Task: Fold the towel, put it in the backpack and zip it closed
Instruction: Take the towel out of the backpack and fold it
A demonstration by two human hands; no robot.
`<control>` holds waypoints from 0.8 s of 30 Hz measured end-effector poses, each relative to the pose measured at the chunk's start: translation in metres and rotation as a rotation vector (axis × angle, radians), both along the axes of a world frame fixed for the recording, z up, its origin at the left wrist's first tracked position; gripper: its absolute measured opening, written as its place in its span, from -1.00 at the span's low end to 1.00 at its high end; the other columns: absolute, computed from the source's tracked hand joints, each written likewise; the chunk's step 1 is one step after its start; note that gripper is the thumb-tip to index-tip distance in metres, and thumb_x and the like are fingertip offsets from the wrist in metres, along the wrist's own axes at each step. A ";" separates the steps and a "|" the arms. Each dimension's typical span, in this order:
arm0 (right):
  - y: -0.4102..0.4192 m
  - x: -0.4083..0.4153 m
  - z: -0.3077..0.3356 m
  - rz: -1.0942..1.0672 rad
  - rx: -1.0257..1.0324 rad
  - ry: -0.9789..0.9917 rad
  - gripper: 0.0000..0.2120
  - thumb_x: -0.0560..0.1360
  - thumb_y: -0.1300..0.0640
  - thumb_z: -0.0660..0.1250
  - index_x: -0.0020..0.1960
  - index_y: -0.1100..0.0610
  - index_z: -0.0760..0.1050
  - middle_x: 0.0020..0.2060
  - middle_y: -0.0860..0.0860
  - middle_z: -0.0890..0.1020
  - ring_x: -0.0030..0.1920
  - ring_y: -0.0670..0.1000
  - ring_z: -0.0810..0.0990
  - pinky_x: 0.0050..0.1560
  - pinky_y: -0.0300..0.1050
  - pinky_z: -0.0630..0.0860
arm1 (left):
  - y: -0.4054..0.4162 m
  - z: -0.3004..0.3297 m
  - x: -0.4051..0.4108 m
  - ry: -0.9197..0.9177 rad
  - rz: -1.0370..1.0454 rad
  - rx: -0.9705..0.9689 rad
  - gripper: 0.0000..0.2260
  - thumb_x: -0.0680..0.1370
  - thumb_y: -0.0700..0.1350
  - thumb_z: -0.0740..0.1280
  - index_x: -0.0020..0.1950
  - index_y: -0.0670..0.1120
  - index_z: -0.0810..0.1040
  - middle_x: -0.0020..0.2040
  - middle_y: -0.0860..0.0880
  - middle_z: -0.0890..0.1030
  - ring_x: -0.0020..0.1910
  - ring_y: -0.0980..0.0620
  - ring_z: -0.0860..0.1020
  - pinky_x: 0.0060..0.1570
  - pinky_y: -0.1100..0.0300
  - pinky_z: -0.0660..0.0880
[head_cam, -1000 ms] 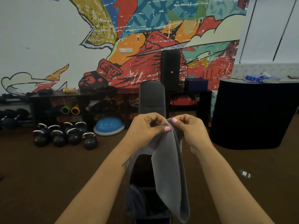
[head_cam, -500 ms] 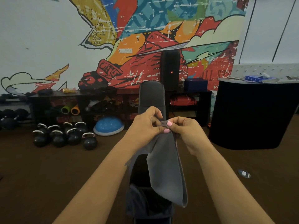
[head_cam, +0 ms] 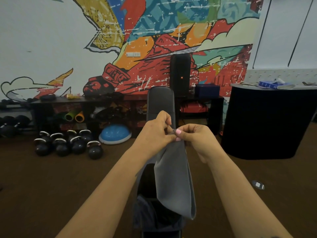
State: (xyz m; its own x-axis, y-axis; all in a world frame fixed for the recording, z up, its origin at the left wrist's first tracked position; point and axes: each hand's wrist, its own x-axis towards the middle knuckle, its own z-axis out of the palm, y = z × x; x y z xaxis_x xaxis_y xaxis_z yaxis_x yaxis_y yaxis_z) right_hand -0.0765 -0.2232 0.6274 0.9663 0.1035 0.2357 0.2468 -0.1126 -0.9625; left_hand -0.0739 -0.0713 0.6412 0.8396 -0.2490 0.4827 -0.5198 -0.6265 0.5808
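A grey towel (head_cam: pixel 173 179) hangs folded lengthwise in front of me, its lower fold ending a little above the dark backpack (head_cam: pixel 145 215). The backpack sits open on the black bench (head_cam: pixel 160 102) below my arms; the towel and my forearms hide part of it. My left hand (head_cam: pixel 154 133) and my right hand (head_cam: pixel 197 138) meet at the towel's top edge, both pinching the corners together with fingertips touching.
Several black kettlebells (head_cam: pixel 68 145) and a blue balance dome (head_cam: pixel 115 134) stand on the brown floor at the left. A low dark shelf (head_cam: pixel 85 109) with a tall speaker (head_cam: pixel 180 74) runs along the mural wall. A black round counter (head_cam: pixel 267 122) stands at the right.
My two hands have drawn closer together at the towel's top and dropped slightly. The hanging towel has become narrower and its lower fold has risen a little.
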 end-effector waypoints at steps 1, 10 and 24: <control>0.000 0.001 -0.001 -0.017 0.001 0.013 -0.90 0.49 0.19 0.36 -0.18 0.14 0.62 -0.30 0.02 0.66 -0.15 -0.04 0.63 -0.08 -0.15 0.53 | 0.000 0.000 -0.001 0.016 -0.016 0.024 -0.64 0.40 -0.06 0.49 -0.04 -0.01 0.31 -0.26 0.02 0.62 -0.29 0.12 0.57 -0.22 0.28 0.50; -0.014 0.007 -0.003 -0.186 0.058 0.067 -0.86 0.55 0.14 0.30 -0.11 0.18 0.58 -0.19 0.02 0.64 -0.10 -0.02 0.58 -0.13 -0.19 0.51 | 0.020 -0.004 -0.004 -0.045 0.115 0.558 -0.67 0.45 0.27 0.27 -0.34 0.10 0.29 -0.43 0.16 0.36 -0.38 0.17 0.35 0.01 0.20 0.29; -0.026 0.010 -0.012 -0.315 0.007 0.046 -0.83 0.56 0.12 0.28 -0.19 0.10 0.54 -0.21 -0.01 0.60 -0.11 -0.02 0.52 -0.06 -0.13 0.47 | 0.037 0.002 0.005 -0.079 0.133 0.483 -0.76 0.48 0.22 0.28 0.02 0.12 0.53 0.09 0.18 0.52 0.18 0.09 0.38 0.21 0.06 0.23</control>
State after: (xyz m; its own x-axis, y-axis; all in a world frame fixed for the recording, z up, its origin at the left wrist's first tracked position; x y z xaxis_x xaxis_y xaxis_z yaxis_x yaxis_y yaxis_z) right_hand -0.0666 -0.2494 0.6153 0.9603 -0.2036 0.1908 0.1573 -0.1697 -0.9728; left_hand -0.0685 -0.0343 0.6436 0.8449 -0.3531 0.4018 -0.4479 -0.8776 0.1707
